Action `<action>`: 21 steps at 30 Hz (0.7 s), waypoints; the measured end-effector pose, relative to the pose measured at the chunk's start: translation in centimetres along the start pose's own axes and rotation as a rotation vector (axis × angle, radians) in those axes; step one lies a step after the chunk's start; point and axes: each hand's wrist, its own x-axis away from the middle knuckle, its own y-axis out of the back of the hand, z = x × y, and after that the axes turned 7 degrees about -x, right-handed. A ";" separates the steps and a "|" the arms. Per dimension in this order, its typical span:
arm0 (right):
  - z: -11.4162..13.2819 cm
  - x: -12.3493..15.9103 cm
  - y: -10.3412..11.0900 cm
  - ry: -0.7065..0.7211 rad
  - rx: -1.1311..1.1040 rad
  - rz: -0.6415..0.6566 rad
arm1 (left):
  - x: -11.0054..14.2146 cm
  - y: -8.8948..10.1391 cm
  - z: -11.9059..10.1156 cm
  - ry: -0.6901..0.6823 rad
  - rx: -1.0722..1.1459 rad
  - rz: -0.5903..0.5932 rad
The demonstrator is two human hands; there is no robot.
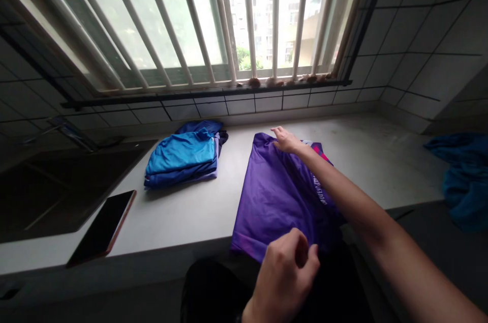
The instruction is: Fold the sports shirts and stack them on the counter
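A purple shirt [276, 191] with white lettering and a pink patterned part lies on the counter, its near end reaching over the front edge. At that near end my left hand [284, 272] is closed, thumb and forefinger curled together at the cloth; its grip is partly hidden. My right hand [285, 140] rests at the shirt's far edge with fingers stretched out, palm down. Some of the shirt's right side is covered by my right forearm.
Folded clothes [183, 152] in blue and lilac are stacked on the white counter [183, 216]. A phone [102, 226] lies by the dark sink [38, 196]. Blue cloth [467, 175] hangs at the right. A barred window [244, 23] is behind the counter.
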 end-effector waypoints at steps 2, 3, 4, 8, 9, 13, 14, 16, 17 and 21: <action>0.4 2.9 0.7 0.075 -0.047 0.027 | -0.7 3.1 1.8 -0.098 -0.123 -0.106; 0.3 4.7 1.0 0.115 -0.073 0.040 | -1.2 4.6 3.0 -0.154 -0.197 -0.129; -0.1 6.6 1.3 0.149 -0.094 0.058 | -1.8 5.9 4.4 -0.197 -0.278 -0.122; -3.1 13.8 0.9 0.147 -0.117 0.178 | -4.2 7.8 9.8 -0.279 -0.586 0.047; -4.1 15.2 0.7 0.140 -0.112 0.192 | -4.4 7.8 10.7 -0.283 -0.637 0.073; -6.6 20.3 0.5 0.093 -0.056 0.087 | -3.7 8.1 12.2 -0.312 -0.735 0.081; -6.6 21.7 0.8 0.076 -0.042 0.044 | -3.2 8.5 12.2 -0.332 -0.739 0.085; -5.9 25.0 1.3 0.092 -0.038 -0.004 | -1.9 9.6 12.2 -0.379 -0.738 0.105; -5.2 26.7 1.4 0.130 -0.046 -0.005 | -1.3 10.1 12.3 -0.405 -0.740 0.113; -2.6 32.0 -0.6 0.258 0.019 -0.009 | -0.2 10.5 13.2 -0.489 -0.818 0.090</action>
